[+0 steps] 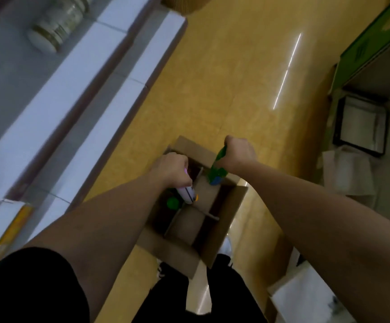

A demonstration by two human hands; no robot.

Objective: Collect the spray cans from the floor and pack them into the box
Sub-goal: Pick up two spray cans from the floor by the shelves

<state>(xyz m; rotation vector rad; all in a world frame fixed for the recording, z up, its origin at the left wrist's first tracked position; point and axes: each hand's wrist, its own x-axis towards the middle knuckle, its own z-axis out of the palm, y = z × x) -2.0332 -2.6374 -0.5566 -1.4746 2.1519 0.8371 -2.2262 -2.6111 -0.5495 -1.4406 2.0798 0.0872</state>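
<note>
The box (175, 250) sits on the floor (236, 78) before the person, with shelves (49, 101) to its left. The left hand (172, 169) holds a spray can (187, 194) over the box's left side, just beside a packed can (173, 202) in a compartment. The right hand (238, 152) holds a second can (216, 176) over the far right corner.

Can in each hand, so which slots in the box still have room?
In the box, the centre cell bordered by the dividers looks bare, as does the near cell below it. The left side is crowded: a green cap sits beside the white can in the left hand. The right hand holds a green can.
</note>
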